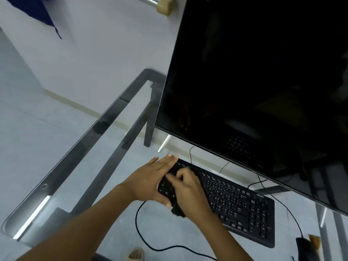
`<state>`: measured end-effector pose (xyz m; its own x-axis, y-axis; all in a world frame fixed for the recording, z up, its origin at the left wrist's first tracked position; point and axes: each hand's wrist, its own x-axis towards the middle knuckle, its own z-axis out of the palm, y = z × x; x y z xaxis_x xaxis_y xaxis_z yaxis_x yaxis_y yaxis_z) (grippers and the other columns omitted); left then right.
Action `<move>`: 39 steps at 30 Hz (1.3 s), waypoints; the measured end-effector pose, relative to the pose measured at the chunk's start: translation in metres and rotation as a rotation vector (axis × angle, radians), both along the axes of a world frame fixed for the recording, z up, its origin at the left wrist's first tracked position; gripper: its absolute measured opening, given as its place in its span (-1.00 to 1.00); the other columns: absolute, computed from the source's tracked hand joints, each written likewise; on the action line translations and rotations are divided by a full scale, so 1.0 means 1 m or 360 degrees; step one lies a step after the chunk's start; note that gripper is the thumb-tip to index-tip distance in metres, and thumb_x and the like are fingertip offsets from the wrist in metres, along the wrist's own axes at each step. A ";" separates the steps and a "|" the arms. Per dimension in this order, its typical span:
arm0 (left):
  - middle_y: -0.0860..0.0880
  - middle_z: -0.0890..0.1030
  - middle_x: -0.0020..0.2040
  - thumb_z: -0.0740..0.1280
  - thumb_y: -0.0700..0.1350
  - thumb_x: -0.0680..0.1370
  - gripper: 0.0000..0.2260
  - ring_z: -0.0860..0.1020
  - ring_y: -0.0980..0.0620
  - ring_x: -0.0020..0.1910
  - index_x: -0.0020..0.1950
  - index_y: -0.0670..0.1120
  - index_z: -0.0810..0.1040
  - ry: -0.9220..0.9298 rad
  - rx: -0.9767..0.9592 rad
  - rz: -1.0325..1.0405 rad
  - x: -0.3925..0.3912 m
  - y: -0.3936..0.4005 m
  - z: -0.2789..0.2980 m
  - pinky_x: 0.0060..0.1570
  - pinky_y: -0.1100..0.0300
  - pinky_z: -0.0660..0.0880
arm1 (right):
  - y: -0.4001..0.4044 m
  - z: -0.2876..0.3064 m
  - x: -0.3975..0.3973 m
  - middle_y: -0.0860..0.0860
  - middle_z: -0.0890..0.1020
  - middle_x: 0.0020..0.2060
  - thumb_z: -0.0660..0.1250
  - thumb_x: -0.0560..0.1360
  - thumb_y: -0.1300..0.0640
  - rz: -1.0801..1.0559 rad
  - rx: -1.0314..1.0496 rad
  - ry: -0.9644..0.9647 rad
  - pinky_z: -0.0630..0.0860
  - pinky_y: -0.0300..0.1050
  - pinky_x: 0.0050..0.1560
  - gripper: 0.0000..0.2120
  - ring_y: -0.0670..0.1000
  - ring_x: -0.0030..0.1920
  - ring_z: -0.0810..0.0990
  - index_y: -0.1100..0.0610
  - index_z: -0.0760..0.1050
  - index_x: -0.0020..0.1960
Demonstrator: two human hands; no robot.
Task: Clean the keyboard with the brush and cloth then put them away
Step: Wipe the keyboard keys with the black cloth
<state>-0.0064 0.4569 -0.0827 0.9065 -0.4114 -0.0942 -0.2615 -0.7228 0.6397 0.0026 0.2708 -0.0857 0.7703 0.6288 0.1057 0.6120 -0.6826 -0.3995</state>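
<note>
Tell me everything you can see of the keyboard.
The keyboard is a black full-size one, seemingly plastic, with pale legends on its keys and a number pad at its right end. It lies flat on the glass table, slanted in view, below the dark monitor. The left hand lies straight-fingered against its left end, thumb at the near corner. The right hand presses a dark cloth onto the left keys. Whether the black cable is its own cannot be told.
</note>
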 end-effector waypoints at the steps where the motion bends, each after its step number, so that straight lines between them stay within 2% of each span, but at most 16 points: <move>1: 0.13 -0.08 0.55 0.40 0.44 0.23 0.15 -0.23 0.28 0.48 0.56 0.01 -0.18 0.0010 -0.0010 0.0005 0.000 0.000 0.000 0.47 0.20 -0.22 | -0.001 0.002 0.008 -0.08 0.43 -0.10 0.19 0.56 -0.06 -0.0180 0.0021 -0.0085 0.40 -0.21 -0.04 -0.78 0.02 -0.03 0.44 -0.03 0.53 0.12; 4: 0.12 -0.07 0.56 0.41 0.44 0.22 0.16 -0.22 0.28 0.48 0.56 0.01 -0.18 0.0012 -0.0024 0.0019 0.000 0.000 -0.001 0.48 0.20 -0.22 | 0.011 0.008 0.004 0.00 0.42 -0.08 0.16 0.53 0.16 -0.0291 0.0078 -0.0084 0.47 -0.09 -0.06 -0.65 0.03 -0.10 0.45 0.02 0.52 0.27; 7: 0.19 -0.16 0.52 0.43 0.40 0.24 0.15 -0.25 0.31 0.47 0.55 0.03 -0.22 -0.0001 -0.0003 -0.0005 -0.001 0.002 -0.001 0.43 0.28 -0.28 | 0.014 0.012 -0.018 -0.06 0.37 -0.09 0.26 0.45 0.17 0.0100 -0.0121 0.0073 0.38 -0.13 -0.14 -0.66 -0.03 -0.13 0.37 -0.07 0.52 0.19; 9: 0.18 -0.16 0.52 0.42 0.42 0.22 0.17 -0.26 0.30 0.47 0.55 0.03 -0.22 -0.0001 0.0005 -0.0017 -0.001 0.002 0.000 0.44 0.27 -0.28 | 0.004 0.012 -0.011 -0.07 0.36 -0.07 0.26 0.47 0.12 0.0169 -0.0167 0.0111 0.42 -0.14 -0.14 -0.64 -0.03 -0.10 0.36 -0.13 0.49 0.23; 11: 0.14 -0.10 0.55 0.43 0.43 0.21 0.18 -0.24 0.28 0.48 0.56 0.01 -0.19 0.0003 -0.0004 -0.0010 0.000 0.002 -0.001 0.45 0.24 -0.26 | -0.005 0.009 0.001 -0.03 0.40 -0.03 0.16 0.54 0.11 -0.0028 -0.0044 0.0102 0.51 -0.07 -0.07 -0.63 0.01 -0.05 0.42 -0.10 0.46 0.32; 13: 0.13 -0.08 0.56 0.43 0.42 0.21 0.18 -0.23 0.28 0.48 0.56 0.01 -0.18 0.0009 -0.0012 0.0002 0.000 0.001 -0.001 0.45 0.23 -0.25 | -0.006 0.004 0.001 0.00 0.41 -0.03 0.22 0.53 0.21 -0.0206 0.0101 0.0078 0.53 0.00 -0.05 -0.60 0.04 -0.04 0.47 -0.04 0.47 0.33; 15: 0.14 -0.11 0.55 0.43 0.43 0.21 0.18 -0.24 0.27 0.48 0.56 0.01 -0.19 -0.0017 0.0013 -0.0006 0.000 0.002 -0.002 0.46 0.20 -0.23 | 0.003 0.002 -0.021 -0.02 0.40 -0.06 0.31 0.42 0.26 -0.0148 0.0040 0.0122 0.47 -0.04 -0.12 -0.55 0.02 -0.09 0.44 -0.07 0.51 0.25; 19: 0.13 -0.13 0.56 0.41 0.45 0.21 0.19 -0.25 0.25 0.49 0.55 0.01 -0.22 -0.0027 0.0069 -0.0038 0.001 0.003 -0.002 0.47 0.16 -0.22 | -0.009 -0.001 -0.029 -0.13 0.34 -0.07 0.16 0.53 0.03 0.0026 0.0002 0.0125 0.31 -0.24 -0.01 -0.71 -0.11 -0.04 0.32 -0.22 0.51 0.17; 20: 0.13 -0.13 0.56 0.41 0.45 0.21 0.19 -0.26 0.25 0.49 0.55 0.02 -0.22 -0.0012 0.0067 -0.0038 0.001 0.002 -0.002 0.48 0.16 -0.22 | -0.015 -0.002 -0.023 -0.13 0.34 -0.07 0.12 0.55 -0.05 -0.0004 0.0035 0.0087 0.36 -0.22 0.02 -0.74 -0.08 -0.01 0.36 -0.27 0.49 0.15; 22: 0.12 -0.11 0.56 0.40 0.45 0.21 0.18 -0.25 0.25 0.49 0.55 0.02 -0.22 -0.0013 0.0058 -0.0031 0.001 0.002 -0.002 0.49 0.13 -0.20 | -0.021 0.000 -0.022 -0.07 0.38 -0.08 0.22 0.55 0.01 -0.0180 0.0174 0.0081 0.47 -0.10 0.00 -0.76 0.03 -0.03 0.44 -0.32 0.42 0.13; 24: 0.12 -0.11 0.56 0.41 0.44 0.21 0.18 -0.25 0.26 0.49 0.55 0.01 -0.21 -0.0030 0.0064 -0.0020 0.000 0.002 -0.003 0.48 0.15 -0.21 | -0.014 0.001 -0.036 -0.03 0.42 -0.09 0.34 0.46 0.20 -0.0259 0.0148 0.0131 0.50 -0.07 -0.13 -0.58 0.04 -0.11 0.42 -0.25 0.45 0.18; 27: 0.12 -0.10 0.55 0.41 0.44 0.20 0.19 -0.24 0.24 0.49 0.56 0.00 -0.20 -0.0064 0.0089 -0.0025 0.001 0.003 -0.003 0.47 0.17 -0.22 | -0.018 -0.004 -0.048 -0.03 0.45 -0.11 0.46 0.33 0.26 -0.0048 -0.0027 -0.0005 0.44 -0.14 -0.21 -0.46 -0.03 -0.15 0.36 -0.15 0.49 0.22; 31: 0.12 -0.12 0.56 0.40 0.45 0.21 0.18 -0.25 0.26 0.48 0.55 0.01 -0.23 -0.0012 0.0064 -0.0026 0.000 0.002 -0.004 0.47 0.18 -0.24 | -0.042 -0.009 -0.036 -0.01 0.43 -0.06 0.34 0.43 0.32 -0.0351 0.0133 -0.0059 0.55 -0.01 -0.14 -0.54 0.05 -0.12 0.49 -0.08 0.52 0.24; 33: 0.12 -0.11 0.56 0.39 0.46 0.22 0.18 -0.24 0.25 0.49 0.55 0.01 -0.22 -0.0027 0.0049 -0.0009 -0.001 0.003 -0.004 0.48 0.17 -0.22 | -0.025 -0.006 -0.048 -0.03 0.42 -0.06 0.36 0.37 0.34 -0.0474 0.0113 -0.0031 0.52 -0.04 -0.16 -0.49 0.02 -0.15 0.44 -0.12 0.53 0.21; 37: 0.14 -0.11 0.55 0.36 0.48 0.22 0.16 -0.23 0.25 0.49 0.56 0.00 -0.20 -0.0062 0.0060 -0.0016 0.000 0.001 -0.004 0.49 0.14 -0.17 | -0.021 -0.004 -0.060 -0.03 0.47 -0.10 0.46 0.31 0.30 -0.0270 -0.0045 -0.0103 0.46 -0.13 -0.25 -0.44 0.00 -0.19 0.43 -0.14 0.51 0.21; 39: 0.14 -0.13 0.55 0.36 0.49 0.22 0.17 -0.25 0.26 0.49 0.55 0.01 -0.22 -0.0044 0.0070 -0.0019 -0.001 0.001 -0.005 0.48 0.17 -0.20 | -0.030 -0.001 -0.037 0.02 0.52 -0.07 0.48 0.34 0.35 -0.0580 -0.0016 -0.0033 0.47 -0.11 -0.22 -0.43 0.06 -0.18 0.49 -0.07 0.53 0.26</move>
